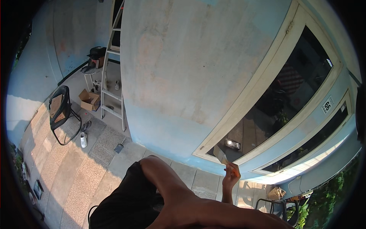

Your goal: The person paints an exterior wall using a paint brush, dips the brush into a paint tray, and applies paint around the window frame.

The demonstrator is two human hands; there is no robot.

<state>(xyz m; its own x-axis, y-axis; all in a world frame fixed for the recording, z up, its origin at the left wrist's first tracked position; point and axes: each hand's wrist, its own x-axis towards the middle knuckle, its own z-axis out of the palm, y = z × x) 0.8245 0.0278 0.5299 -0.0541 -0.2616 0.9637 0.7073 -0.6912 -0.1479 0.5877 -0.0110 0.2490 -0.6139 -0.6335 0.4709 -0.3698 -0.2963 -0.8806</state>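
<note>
My right hand is raised at the right of my body, its fingers closed on a flat, broad-bladed scraper. The scraper's pale blade points up and left, and in the picture it overlaps the lower corner of a cream-framed window. Whether it touches the frame cannot be told. Beside the window stands a light blue wall with grey and pinkish patches. My left hand is out of view. Below are my bare skin and black shorts, in front of the wall's foot.
An aluminium ladder leans at the wall's left edge. Near it are an open cardboard box, a black chair holding cardboard, a white shoe and a small dark object on the paving. A paper bag and metal-framed chair stand lower right.
</note>
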